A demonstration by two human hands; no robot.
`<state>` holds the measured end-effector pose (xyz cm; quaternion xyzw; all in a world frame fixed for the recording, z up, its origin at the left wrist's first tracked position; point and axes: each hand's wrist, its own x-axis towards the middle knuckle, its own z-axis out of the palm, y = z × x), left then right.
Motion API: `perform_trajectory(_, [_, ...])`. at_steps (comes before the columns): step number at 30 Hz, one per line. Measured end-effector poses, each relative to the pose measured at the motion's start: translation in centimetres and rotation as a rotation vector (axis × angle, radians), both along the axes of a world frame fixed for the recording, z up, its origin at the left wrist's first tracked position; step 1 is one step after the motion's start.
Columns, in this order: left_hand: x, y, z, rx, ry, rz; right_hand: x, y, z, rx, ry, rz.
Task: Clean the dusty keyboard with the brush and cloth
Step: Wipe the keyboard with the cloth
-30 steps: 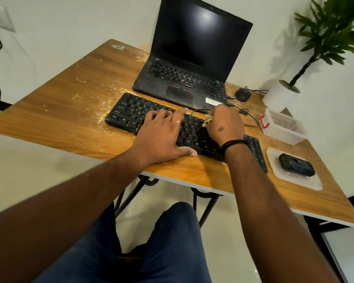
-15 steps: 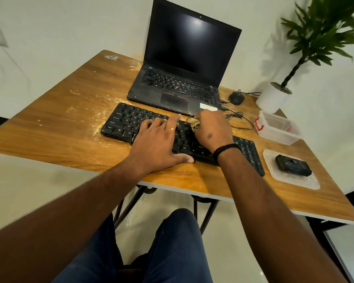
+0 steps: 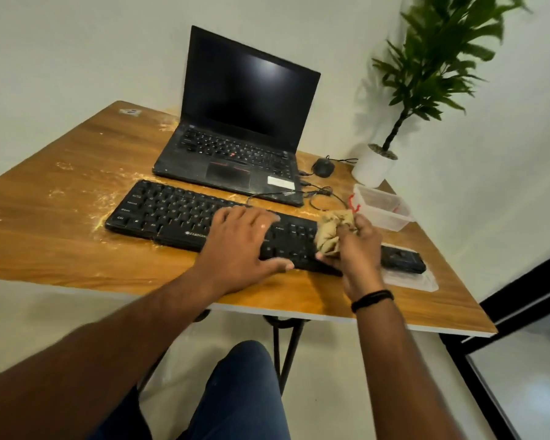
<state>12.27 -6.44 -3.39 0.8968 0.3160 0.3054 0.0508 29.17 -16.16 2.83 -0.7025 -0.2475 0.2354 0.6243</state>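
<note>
Left hand lay flat, fingers spread, pressing on the keyboard's middle | right hand clenched a crumpled tan cloth, wrist turned inward | keyboard: black plastic, long, lying on the dusty wooden table | cloth rested against the keyboard's right end, just right of the left hand.

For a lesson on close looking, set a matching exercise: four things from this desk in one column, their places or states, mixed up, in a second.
Things
1. cloth
2. left hand
3. mouse
4. laptop

Places or states
A. open, screen dark
B. bunched in the right hand
C. flat on the keyboard
D. beside the plant pot

Pairs: 1-B, 2-C, 3-D, 4-A
</note>
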Motion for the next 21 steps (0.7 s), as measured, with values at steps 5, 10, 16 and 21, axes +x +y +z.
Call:
perform_trajectory(5, [3.8,-1.5,-0.3,0.037,0.085,-0.086,0.8,-0.7,-1.5,-0.180,-0.515,0.151])
perform_trajectory(10, [3.6,-1.3,-1.1,0.026,0.049,-0.119,2.1,-0.3,-1.4,-0.321,-0.981,0.123])
perform_trajectory(16, [3.5,-1.2,-0.9,-0.020,0.043,-0.131,0.9,3.5,-1.8,-0.606,-1.206,0.233])
perform_trajectory(21, [3.3,-1.3,-1.1,-0.008,0.016,-0.126,1.3,5.2,-0.5,-0.583,-1.160,0.113])
